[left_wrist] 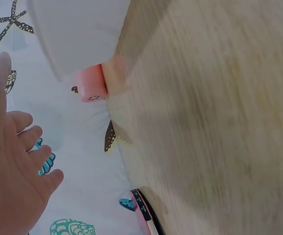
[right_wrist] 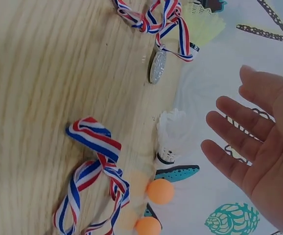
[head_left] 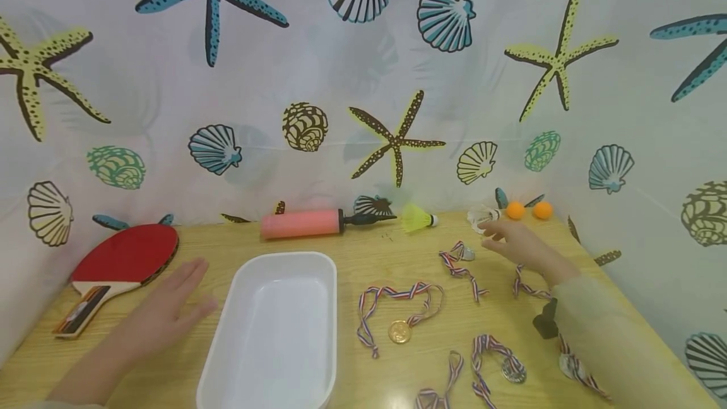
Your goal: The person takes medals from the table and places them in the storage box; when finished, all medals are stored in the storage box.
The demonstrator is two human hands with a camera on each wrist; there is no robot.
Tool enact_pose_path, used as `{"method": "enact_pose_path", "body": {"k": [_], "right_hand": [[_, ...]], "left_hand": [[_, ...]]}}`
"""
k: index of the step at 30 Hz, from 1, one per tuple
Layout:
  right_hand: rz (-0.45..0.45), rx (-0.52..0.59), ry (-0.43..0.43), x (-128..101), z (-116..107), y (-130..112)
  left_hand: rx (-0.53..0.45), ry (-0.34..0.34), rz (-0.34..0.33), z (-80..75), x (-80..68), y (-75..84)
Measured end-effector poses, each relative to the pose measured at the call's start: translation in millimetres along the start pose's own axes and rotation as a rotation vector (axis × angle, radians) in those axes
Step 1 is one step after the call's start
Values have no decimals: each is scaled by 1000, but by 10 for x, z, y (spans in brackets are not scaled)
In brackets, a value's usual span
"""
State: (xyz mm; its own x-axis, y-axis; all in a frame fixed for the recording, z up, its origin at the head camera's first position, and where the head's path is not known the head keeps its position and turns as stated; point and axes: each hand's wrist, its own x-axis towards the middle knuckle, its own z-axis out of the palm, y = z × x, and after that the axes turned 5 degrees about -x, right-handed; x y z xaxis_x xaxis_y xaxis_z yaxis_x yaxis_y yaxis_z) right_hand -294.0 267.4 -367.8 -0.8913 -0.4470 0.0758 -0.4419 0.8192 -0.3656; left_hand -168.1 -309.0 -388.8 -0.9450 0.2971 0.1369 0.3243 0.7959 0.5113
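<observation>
Head view shows the right hand [head_left: 514, 245] stretched toward the far right corner of the light wooden table [head_left: 352, 264], fingers straight and a little spread, holding nothing. Its fingertips are just beside the white feather shuttlecock [head_left: 481, 215], which lies at the back edge, left of the two orange table-tennis balls [head_left: 529, 210]. The left hand [head_left: 170, 305] lies flat and open near the left edge, between the red table-tennis paddle [head_left: 122, 264] and the white rectangular plastic tray [head_left: 272, 327]. Whether it touches the wood I cannot tell.

Left wrist view, which is blurred, shows the left hand [left_wrist: 11, 166] with fingers loosely open and empty, and the pink cylindrical air pump [left_wrist: 90, 83] beside the tray corner.

Right wrist view shows the right hand [right_wrist: 259, 147] wide open, apart from the white feather shuttlecock [right_wrist: 170, 137]. I judge this shuttlecock very light and fragile: the feathers bend easily, so the firm cork base is the better place to pinch. A silver medal on a red-white-blue ribbon [right_wrist: 157, 66] lies near.
</observation>
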Motion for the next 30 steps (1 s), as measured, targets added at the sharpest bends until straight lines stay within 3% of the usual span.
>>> {"method": "enact_pose_path", "body": {"k": [7,13,23,30], "right_hand": [[-27,-10,-43,213,179,13],[3,-57,-91,347,349,81],[-3,-121,-168,418,487,143],[15,-130,-193,480,523,166]], "left_hand": [[-43,-55,-25,129,-36,43],[-66,-46,16,194,-74,102],[-92,-120,-79,263,-147,157],[-68,-119,-93,283,-149,168]]}}
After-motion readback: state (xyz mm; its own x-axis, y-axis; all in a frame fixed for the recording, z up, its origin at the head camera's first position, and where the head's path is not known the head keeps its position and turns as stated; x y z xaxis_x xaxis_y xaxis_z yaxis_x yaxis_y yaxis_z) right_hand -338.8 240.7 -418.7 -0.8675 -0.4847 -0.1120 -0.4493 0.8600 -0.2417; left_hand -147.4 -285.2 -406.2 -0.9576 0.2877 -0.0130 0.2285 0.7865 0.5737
